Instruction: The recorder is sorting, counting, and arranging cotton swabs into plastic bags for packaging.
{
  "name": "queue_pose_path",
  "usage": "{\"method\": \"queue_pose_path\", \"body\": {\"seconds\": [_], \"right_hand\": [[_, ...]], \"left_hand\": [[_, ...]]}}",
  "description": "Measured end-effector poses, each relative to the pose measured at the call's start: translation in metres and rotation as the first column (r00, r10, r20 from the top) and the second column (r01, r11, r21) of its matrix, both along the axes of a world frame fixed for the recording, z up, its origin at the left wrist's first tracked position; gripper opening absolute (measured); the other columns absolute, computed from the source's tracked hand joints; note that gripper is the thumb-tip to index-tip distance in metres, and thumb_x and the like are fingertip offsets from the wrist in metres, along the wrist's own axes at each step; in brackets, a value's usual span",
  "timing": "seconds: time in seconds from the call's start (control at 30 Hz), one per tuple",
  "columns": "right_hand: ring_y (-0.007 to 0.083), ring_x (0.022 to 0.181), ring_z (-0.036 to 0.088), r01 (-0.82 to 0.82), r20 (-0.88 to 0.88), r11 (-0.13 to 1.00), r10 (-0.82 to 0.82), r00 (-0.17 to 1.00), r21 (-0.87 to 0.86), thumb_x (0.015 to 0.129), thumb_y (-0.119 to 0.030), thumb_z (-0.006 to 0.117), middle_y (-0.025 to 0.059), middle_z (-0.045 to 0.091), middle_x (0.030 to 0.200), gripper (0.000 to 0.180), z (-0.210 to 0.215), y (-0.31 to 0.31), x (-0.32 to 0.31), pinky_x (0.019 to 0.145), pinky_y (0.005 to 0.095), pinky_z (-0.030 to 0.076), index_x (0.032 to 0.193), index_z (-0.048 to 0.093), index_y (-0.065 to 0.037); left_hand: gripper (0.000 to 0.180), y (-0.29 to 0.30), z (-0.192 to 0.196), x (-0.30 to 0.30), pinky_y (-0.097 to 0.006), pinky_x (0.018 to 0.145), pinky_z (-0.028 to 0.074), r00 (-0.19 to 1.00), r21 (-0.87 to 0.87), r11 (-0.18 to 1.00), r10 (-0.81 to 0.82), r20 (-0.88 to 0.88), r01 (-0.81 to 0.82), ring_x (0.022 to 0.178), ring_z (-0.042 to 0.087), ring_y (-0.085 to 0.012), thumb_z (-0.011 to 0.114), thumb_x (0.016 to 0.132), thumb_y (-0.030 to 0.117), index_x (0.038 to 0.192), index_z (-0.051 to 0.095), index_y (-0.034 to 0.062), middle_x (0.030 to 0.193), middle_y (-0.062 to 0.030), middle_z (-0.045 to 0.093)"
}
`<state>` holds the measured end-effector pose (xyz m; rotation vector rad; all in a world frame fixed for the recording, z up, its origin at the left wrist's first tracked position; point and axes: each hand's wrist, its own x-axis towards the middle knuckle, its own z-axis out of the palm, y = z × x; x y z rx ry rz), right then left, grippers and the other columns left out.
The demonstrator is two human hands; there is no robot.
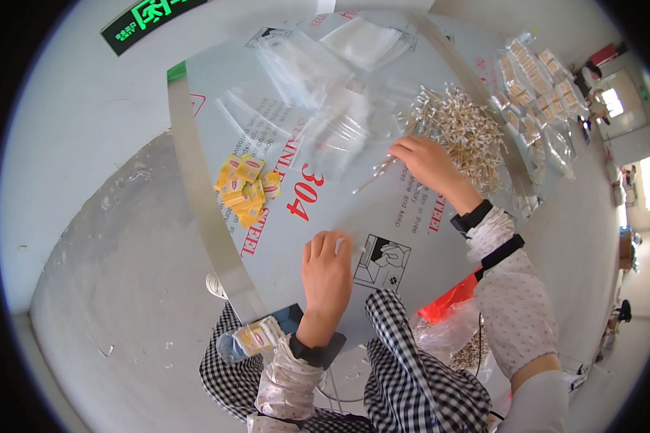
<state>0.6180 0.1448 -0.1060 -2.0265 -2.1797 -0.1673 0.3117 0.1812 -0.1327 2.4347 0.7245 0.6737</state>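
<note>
My right hand is closed in a pinch on a few cotton swabs, which point down and to the left from its fingertips. Just beyond and to the right of that hand lies a large loose heap of cotton swabs. Nearer to me, my left hand hovers over the table with its fingers curled in. Its fingertips are slightly blurred, and whatever they hold, if anything, cannot be made out. Left of centre is a small pile of yellow paper cards. Clear plastic bags lie spread across the table's far part.
The sheet-metal table has printed film on top and a bare metal strip on its left edge. Packed swab bundles stand at the far right. A packed bag sits by my left wrist; a red bag hangs below the near edge.
</note>
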Motion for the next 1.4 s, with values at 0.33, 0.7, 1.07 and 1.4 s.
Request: {"method": "queue_pose_path", "body": {"seconds": [0.33,0.7,1.07,1.4], "right_hand": [[0.0244,0.087,0.063,0.017,-0.195,1.0,-0.015,0.981,0.011,0.078,-0.002,0.065,0.005,0.064,0.093,0.023,-0.002,-0.003,-0.069,0.074,0.0371,0.053,0.1,0.07,-0.003],[0.0251,0.093,0.063,0.014,-0.431,0.998,-0.037,0.901,-0.057,0.075,-0.006,0.068,0.0072,0.063,0.1,0.026,-0.001,-0.044,-0.161,0.078,0.0362,0.051,0.101,0.07,-0.005],[0.0258,0.104,0.06,0.293,0.189,0.955,-0.281,0.941,-0.039,0.077,0.003,0.063,0.0078,0.06,0.12,0.051,0.007,-0.07,-0.001,0.087,0.0386,0.052,0.127,0.058,-0.004],[0.0264,0.095,0.062,0.161,0.117,0.984,-0.152,0.981,-0.073,0.078,0.001,0.065,0.0059,0.06,0.098,0.026,0.004,-0.027,0.046,0.078,0.0393,0.054,0.103,0.062,-0.006]], "left_hand": [[0.017,0.011,0.008,0.0,-0.04,0.083,0.044,0.998,-0.047,0.999,-0.029,-0.058,0.026,0.093,0.058,-0.0253,0.076,0.074,0.003,0.089,0.069,0.0071,0.098,-0.0049,0.063],[0.064,-0.006,-0.006,-0.013,-0.054,0.121,0.021,0.985,-0.212,0.977,-0.032,-0.172,-0.005,0.149,0.031,-0.0363,0.068,0.088,0.01,0.147,0.044,0.0019,0.157,-0.018,0.039],[0.089,-0.043,-0.009,0.004,-0.054,0.122,0.014,0.888,-0.027,0.999,-0.039,-0.458,0.03,0.152,0.023,-0.0351,0.058,0.094,0.054,0.152,0.029,-0.0078,0.161,-0.0225,0.028],[0.077,-0.06,-0.011,-0.009,-0.051,0.121,0.019,0.876,0.006,0.999,-0.037,-0.481,0.046,0.149,0.032,-0.0328,0.047,0.1,0.055,0.148,0.041,-0.0047,0.157,-0.0191,0.038]]}}
